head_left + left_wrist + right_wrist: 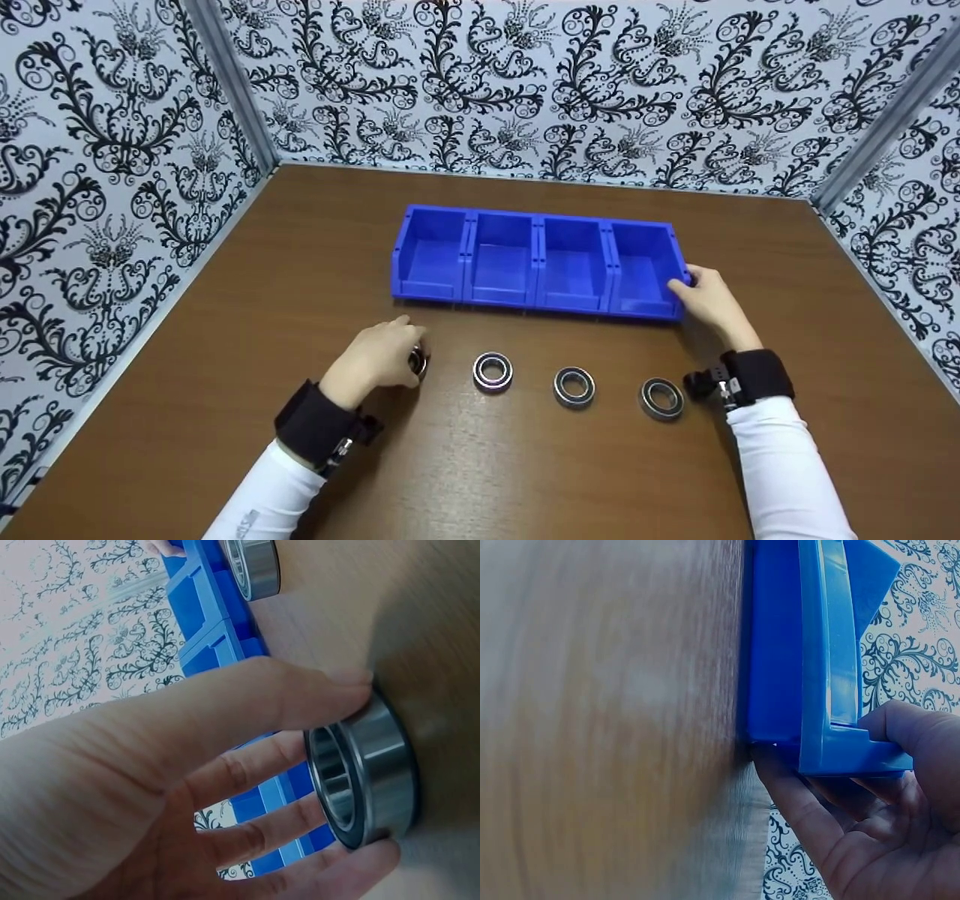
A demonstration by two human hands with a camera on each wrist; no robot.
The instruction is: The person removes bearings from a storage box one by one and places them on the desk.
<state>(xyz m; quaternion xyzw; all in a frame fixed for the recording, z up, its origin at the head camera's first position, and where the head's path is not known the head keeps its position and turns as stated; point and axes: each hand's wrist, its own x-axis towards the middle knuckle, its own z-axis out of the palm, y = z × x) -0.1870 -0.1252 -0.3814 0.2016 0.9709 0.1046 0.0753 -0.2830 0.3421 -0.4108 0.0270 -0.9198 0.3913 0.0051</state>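
Observation:
My left hand [373,354] pinches a metal ball bearing [388,765] between thumb and fingers, left of the other bearings; in the left wrist view the ring stands on its edge, close to or on the tabletop. My right hand [711,302] grips the right end of a row of joined blue bins [501,295], its thumb over the side wall. In the right wrist view the fingers of that hand [885,817] reach under the corner of the end bin [844,754]. No things show inside the bins.
Three more bearings lie flat in front of the bins: one at left [493,384], one in the middle [574,398] and one at right [661,412]. The brown table [525,472] ends at patterned walls [525,97] behind and at both sides.

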